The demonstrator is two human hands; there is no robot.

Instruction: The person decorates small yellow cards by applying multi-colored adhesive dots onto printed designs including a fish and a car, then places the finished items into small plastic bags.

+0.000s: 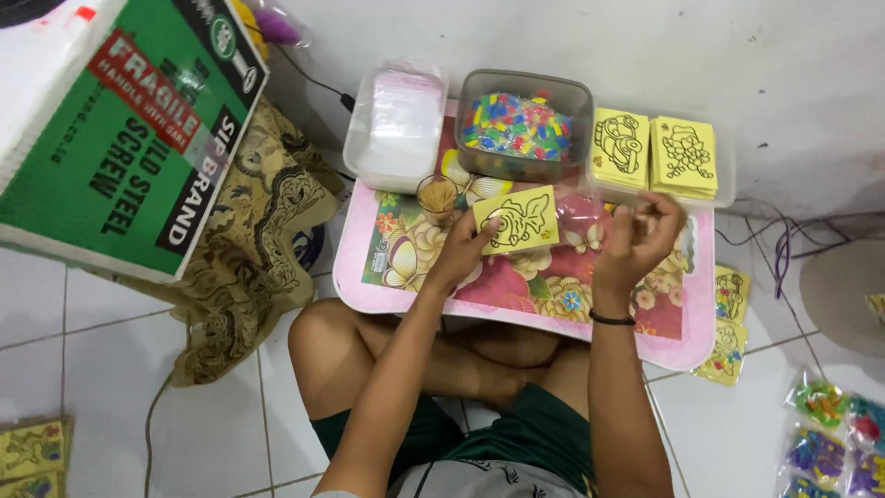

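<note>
My left hand [458, 251] is pinching a yellow fish card [516, 219]; my right hand [636, 242] is curling, its grip unclear.
The card's long axis is running nine to three, tilting up rightward; a green-and-white box [120, 129] is sitting at ten o'clock.

Both forearms stretched forward over crossed legs. Left hand [461, 251] raised, fingers pinched shut. Right hand [636, 242] lifted alongside, fingers curled loosely, wrist banded in black.

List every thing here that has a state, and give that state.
yellow fish card: held up in left hand
right hand: raised, fingers curled by a clear bag
bead tub: open, full
clear bag tub: open, stacked
card tray: two yellow piles
small cup: upright
</note>
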